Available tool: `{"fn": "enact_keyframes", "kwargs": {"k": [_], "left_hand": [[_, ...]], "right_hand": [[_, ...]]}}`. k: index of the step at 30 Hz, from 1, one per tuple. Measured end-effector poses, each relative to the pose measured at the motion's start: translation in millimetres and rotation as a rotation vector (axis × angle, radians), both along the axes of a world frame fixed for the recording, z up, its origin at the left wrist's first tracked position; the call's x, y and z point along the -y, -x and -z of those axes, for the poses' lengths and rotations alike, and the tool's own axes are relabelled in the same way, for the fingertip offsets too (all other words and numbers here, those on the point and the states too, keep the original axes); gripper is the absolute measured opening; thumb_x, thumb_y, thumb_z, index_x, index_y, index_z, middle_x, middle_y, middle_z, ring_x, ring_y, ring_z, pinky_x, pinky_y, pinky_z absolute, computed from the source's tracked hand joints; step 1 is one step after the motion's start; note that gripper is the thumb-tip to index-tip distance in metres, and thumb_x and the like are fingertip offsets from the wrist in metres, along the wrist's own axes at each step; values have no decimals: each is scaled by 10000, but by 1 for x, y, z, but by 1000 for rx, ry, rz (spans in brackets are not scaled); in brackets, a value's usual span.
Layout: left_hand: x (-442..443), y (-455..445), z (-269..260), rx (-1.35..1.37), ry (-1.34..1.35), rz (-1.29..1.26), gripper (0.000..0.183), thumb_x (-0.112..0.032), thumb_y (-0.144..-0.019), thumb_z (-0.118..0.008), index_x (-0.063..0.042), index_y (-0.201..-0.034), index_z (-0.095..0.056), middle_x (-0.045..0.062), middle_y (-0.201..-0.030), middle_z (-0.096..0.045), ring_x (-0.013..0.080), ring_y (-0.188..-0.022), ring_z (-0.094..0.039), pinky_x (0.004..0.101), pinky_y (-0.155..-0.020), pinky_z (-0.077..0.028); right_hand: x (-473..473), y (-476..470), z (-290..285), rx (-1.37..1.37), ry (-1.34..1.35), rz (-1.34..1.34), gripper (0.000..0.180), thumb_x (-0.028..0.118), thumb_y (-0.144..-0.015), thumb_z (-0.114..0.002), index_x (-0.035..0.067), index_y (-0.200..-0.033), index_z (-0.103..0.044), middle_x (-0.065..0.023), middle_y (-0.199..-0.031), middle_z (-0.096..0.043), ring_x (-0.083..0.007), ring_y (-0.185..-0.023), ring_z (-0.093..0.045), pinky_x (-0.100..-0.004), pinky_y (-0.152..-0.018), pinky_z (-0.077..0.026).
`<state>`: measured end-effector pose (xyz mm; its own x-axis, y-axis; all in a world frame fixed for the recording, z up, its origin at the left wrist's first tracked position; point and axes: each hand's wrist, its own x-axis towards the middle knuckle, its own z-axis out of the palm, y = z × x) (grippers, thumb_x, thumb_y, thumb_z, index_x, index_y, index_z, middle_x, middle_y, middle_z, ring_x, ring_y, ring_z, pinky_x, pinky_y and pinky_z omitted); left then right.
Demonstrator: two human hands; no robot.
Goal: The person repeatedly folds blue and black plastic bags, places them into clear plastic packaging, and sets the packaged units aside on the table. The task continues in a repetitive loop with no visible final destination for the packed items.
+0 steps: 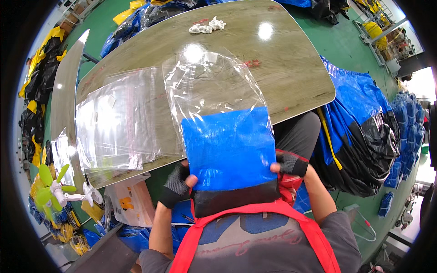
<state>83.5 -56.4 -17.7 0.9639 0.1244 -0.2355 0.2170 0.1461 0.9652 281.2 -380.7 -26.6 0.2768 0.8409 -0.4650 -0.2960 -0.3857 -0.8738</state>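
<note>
A folded blue sheet (232,146) with a black lower band (235,198) lies in front of my body, its upper part inside a clear plastic bag (218,85). My left hand (177,184), in a dark fingerless glove, grips the folded sheet at its left edge with the thumb on top. At the opposite edge my right hand (290,165), gloved the same way, pinches it. The bag's far end rests on the wood-patterned table (286,68). To its left lies a spread stack of clear plastic bags (109,123).
A crumpled white cloth-like item (208,25) lies at the table's far side. A small green-bladed fan (56,189) is at the left corner. Blue and black sheeting (358,133) is heaped at the right. A printed plastic bag (131,201) hangs below the table's near edge.
</note>
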Motion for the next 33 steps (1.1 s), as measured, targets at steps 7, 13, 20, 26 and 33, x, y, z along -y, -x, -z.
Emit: {"fn": "enact_keyframes", "kwargs": {"k": [7, 13, 20, 26, 33], "left_hand": [[-25, -52, 10, -188, 185, -334, 671, -365, -819, -680, -8, -1306, -388, 109, -1158, -560, 203, -1015, -551, 343, -872, -464], [19, -25, -1, -321, 319, -120, 852, -456, -717, -737, -18, -1348, -367, 140, -1278, -498, 246, -1131, -503, 377, -963, -415], [30, 28, -9, -137, 295, -59, 861, -366, -660, -802, -11, -1330, -393, 136, -1245, -521, 241, -1112, -512, 383, -953, -408], [46, 32, 15, -333, 112, -178, 628, -326, -746, -735, 16, -1225, -514, 125, -1128, -600, 196, -1027, -556, 330, -896, -445], [-11, 7, 9, -147, 296, -17, 816, -430, -701, -768, 7, -1296, -420, 160, -1230, -532, 227, -1041, -564, 355, -886, -464]], "right_hand": [[-45, 31, -23, -1, -29, 414, 621, 342, -763, -737, -3, -1230, -518, -107, -1139, -604, -191, -1040, -557, -353, -908, -451], [12, 34, 51, -371, -32, 436, 814, 482, -753, -703, 0, -1327, -387, -186, -1256, -510, -255, -1089, -551, -398, -904, -473], [-9, 83, -35, 36, -105, 456, 862, 371, -681, -797, 23, -1348, -375, -171, -1254, -524, -261, -1158, -506, -386, -966, -414], [19, 53, 19, 282, 231, 68, 605, 481, -798, -650, -25, -1123, -582, -162, -979, -661, -234, -931, -623, -330, -835, -480], [-43, 12, 9, 8, -27, 433, 590, 408, -775, -707, -13, -1164, -566, -104, -1039, -641, -173, -966, -588, -329, -847, -480]]}}
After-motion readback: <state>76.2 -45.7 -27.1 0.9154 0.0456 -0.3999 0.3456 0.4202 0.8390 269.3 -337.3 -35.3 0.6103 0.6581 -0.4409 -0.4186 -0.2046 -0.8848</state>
